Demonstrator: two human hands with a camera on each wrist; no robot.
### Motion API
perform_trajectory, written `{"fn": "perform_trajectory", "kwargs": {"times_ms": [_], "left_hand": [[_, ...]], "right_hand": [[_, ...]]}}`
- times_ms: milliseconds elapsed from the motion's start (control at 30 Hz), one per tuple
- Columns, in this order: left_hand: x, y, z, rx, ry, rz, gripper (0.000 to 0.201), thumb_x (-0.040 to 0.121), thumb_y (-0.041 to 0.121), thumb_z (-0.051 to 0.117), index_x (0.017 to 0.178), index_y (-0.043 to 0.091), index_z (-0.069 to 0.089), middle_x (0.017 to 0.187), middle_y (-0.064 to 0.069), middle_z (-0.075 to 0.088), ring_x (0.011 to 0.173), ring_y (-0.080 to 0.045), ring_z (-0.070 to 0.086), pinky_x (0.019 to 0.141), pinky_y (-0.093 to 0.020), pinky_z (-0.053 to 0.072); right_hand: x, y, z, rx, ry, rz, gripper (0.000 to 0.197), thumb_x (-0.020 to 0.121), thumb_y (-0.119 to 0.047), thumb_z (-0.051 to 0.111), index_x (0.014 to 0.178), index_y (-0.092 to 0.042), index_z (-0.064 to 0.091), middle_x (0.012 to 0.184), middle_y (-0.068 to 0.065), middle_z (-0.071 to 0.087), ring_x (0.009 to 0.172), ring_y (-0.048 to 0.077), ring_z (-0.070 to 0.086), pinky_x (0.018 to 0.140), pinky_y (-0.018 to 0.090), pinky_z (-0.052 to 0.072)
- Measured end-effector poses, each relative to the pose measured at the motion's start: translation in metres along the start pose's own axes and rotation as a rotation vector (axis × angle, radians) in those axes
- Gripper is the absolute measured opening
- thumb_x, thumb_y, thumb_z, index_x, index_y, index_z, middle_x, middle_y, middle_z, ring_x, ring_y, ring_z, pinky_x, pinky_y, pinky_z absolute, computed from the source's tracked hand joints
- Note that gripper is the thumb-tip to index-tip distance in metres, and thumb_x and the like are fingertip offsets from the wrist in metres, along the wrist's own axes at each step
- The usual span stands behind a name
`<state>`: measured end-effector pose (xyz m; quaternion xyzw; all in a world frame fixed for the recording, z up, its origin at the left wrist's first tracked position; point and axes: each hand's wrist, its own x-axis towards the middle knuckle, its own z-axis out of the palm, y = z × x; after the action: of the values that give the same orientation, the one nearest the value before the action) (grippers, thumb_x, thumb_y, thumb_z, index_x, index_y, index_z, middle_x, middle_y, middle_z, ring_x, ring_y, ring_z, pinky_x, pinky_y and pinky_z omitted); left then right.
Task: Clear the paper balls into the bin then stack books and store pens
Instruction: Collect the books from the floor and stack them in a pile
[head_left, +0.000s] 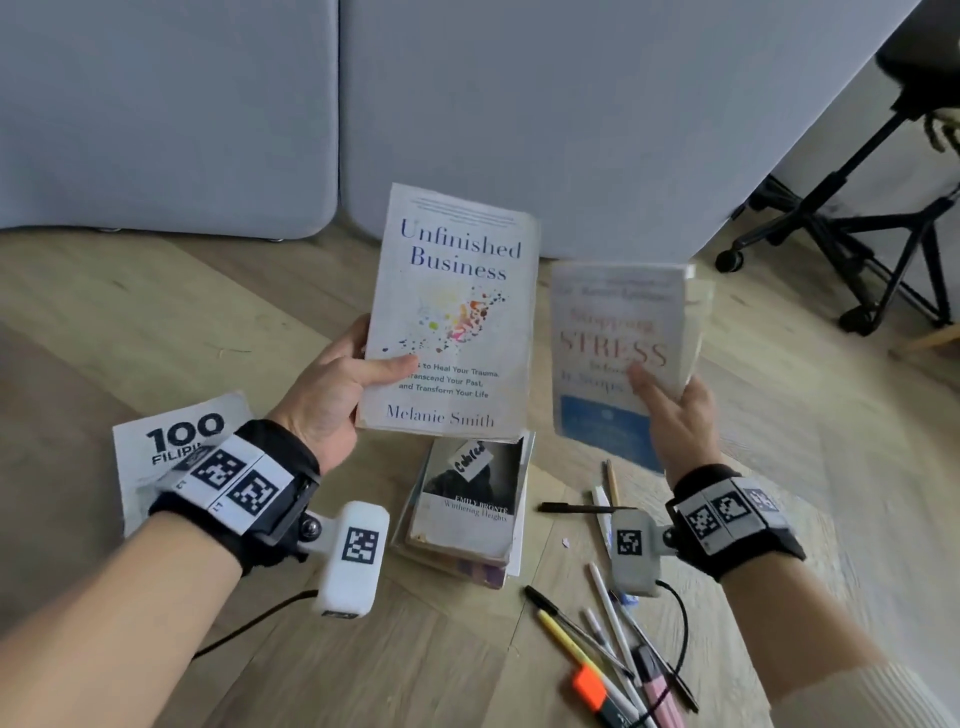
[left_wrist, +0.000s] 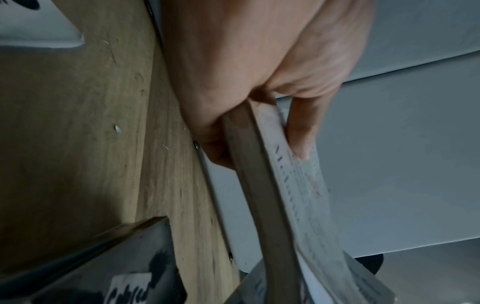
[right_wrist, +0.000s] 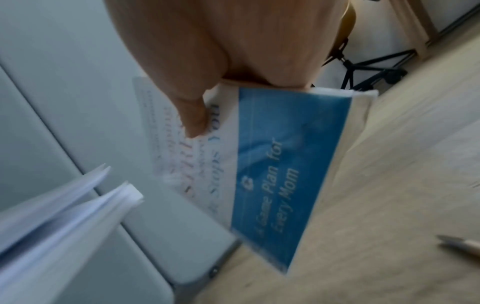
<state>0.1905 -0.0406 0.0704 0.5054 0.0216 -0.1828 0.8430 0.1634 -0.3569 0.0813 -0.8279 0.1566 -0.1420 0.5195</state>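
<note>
Lying nearest on the wooden floor (head_left: 156, 322), a scatter of pens (head_left: 605, 644) is seen at the lower right, an orange-capped marker (head_left: 592, 688) and a pink one (head_left: 657, 686) among them, with a black pen (head_left: 576, 508) just beyond. A short stack of books (head_left: 465, 512) is set beside them on the floor, topped by a dark-covered Wuthering Heights. To its left a white book marked "100" (head_left: 176, 441) is laid flat, partly hidden by the left wrist. Above the stack, the "Unfinished Business" book (head_left: 452, 312) is gripped at its lower left edge by the left hand (head_left: 332, 389), thumb across the cover and fingers behind. Just to the right, a blurred book titled "STRESS" (head_left: 618, 353) is pinched at its lower right corner by the right hand (head_left: 675, 415). The two hands are held apart, and whether the books touch cannot be told. Farther back, grey upholstered panels (head_left: 519, 104) are seen, and a black wheeled stand (head_left: 852, 218) at the right.
</note>
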Motion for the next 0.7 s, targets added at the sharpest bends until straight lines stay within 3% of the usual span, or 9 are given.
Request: {"fn": "perform_trajectory", "kwargs": {"times_ms": [100, 167, 300, 367, 433, 500, 567, 600, 700], "left_hand": [[-0.002, 0.002, 0.009, -0.039, -0.082, -0.001, 0.058, 0.076, 0.003, 0.065, 0.131, 0.017, 0.054, 0.125, -0.011, 0.065, 0.114, -0.033, 0.062, 0.095, -0.053, 0.049], [-0.001, 0.002, 0.017, -0.031, -0.135, -0.028, 0.057, 0.078, 0.004, 0.064, 0.133, 0.011, 0.051, 0.126, -0.014, 0.063, 0.115, -0.034, 0.061, 0.097, -0.05, 0.048], [-0.004, -0.009, 0.029, 0.207, 0.032, -0.024, 0.074, 0.066, 0.019, 0.086, 0.126, 0.018, 0.044, 0.116, -0.004, 0.069, 0.104, -0.024, 0.067, 0.092, -0.048, 0.053], [-0.011, -0.019, 0.022, 0.196, 0.088, -0.104, 0.079, 0.062, 0.02, 0.086, 0.126, 0.02, 0.04, 0.113, -0.005, 0.07, 0.102, -0.022, 0.068, 0.089, -0.043, 0.055], [-0.02, -0.026, 0.009, 0.067, 0.088, -0.24, 0.065, 0.063, 0.016, 0.083, 0.121, 0.007, 0.055, 0.11, -0.014, 0.071, 0.097, -0.028, 0.07, 0.084, -0.039, 0.057], [-0.025, -0.032, -0.009, 0.057, 0.161, -0.268, 0.051, 0.063, 0.012, 0.083, 0.11, 0.001, 0.066, 0.103, -0.018, 0.073, 0.091, -0.031, 0.072, 0.078, -0.038, 0.058], [-0.027, -0.04, -0.027, 0.104, 0.255, -0.232, 0.051, 0.061, 0.01, 0.084, 0.109, 0.005, 0.067, 0.1, -0.014, 0.074, 0.092, -0.031, 0.072, 0.083, -0.044, 0.057], [-0.028, -0.043, -0.035, 0.116, 0.287, -0.219, 0.053, 0.061, 0.009, 0.085, 0.11, 0.007, 0.067, 0.101, -0.012, 0.074, 0.094, -0.031, 0.071, 0.086, -0.047, 0.055], [-0.035, -0.048, -0.063, 0.113, 0.413, -0.195, 0.048, 0.065, 0.006, 0.082, 0.11, 0.008, 0.067, 0.099, -0.013, 0.074, 0.09, -0.031, 0.072, 0.081, -0.046, 0.057]], "right_hand": [[-0.003, -0.026, 0.007, 0.187, -0.001, -0.051, 0.028, 0.096, -0.025, 0.055, 0.12, -0.012, 0.058, 0.116, 0.001, 0.067, 0.113, 0.02, 0.062, 0.088, 0.036, 0.057], [-0.007, -0.041, 0.02, 0.356, -0.102, 0.028, 0.036, 0.097, -0.034, 0.051, 0.126, -0.014, 0.056, 0.12, 0.006, 0.067, 0.114, 0.026, 0.062, 0.094, 0.047, 0.053], [-0.032, -0.056, 0.062, 0.52, -0.379, 0.36, 0.061, 0.093, -0.063, 0.035, 0.13, -0.019, 0.058, 0.123, 0.014, 0.066, 0.11, 0.035, 0.065, 0.096, 0.058, 0.048], [-0.047, -0.05, 0.08, 0.573, -0.535, 0.382, 0.076, 0.088, -0.073, 0.026, 0.135, -0.019, 0.053, 0.129, 0.015, 0.062, 0.117, 0.035, 0.061, 0.101, 0.056, 0.044], [-0.057, -0.042, 0.087, 0.571, -0.666, 0.382, 0.081, 0.086, -0.075, 0.019, 0.139, -0.021, 0.048, 0.131, 0.014, 0.06, 0.12, 0.034, 0.058, 0.103, 0.052, 0.045], [-0.063, -0.03, 0.089, 0.295, -0.701, 0.339, 0.073, 0.088, -0.073, 0.021, 0.131, -0.025, 0.055, 0.122, 0.007, 0.067, 0.113, 0.028, 0.063, 0.094, 0.041, 0.051], [-0.065, -0.003, 0.092, -0.243, -0.517, 0.24, 0.063, 0.089, -0.068, 0.038, 0.125, -0.021, 0.058, 0.117, 0.003, 0.067, 0.109, 0.023, 0.064, 0.089, 0.033, 0.05], [-0.068, 0.013, 0.092, -0.464, -0.406, 0.237, 0.069, 0.084, -0.07, 0.047, 0.127, -0.017, 0.054, 0.12, 0.006, 0.063, 0.11, 0.023, 0.06, 0.091, 0.035, 0.049], [-0.084, 0.043, 0.096, -0.579, -0.434, 0.566, 0.107, 0.063, -0.082, 0.058, 0.132, -0.002, 0.042, 0.119, 0.012, 0.056, 0.105, 0.025, 0.057, 0.088, 0.041, 0.054]]}}
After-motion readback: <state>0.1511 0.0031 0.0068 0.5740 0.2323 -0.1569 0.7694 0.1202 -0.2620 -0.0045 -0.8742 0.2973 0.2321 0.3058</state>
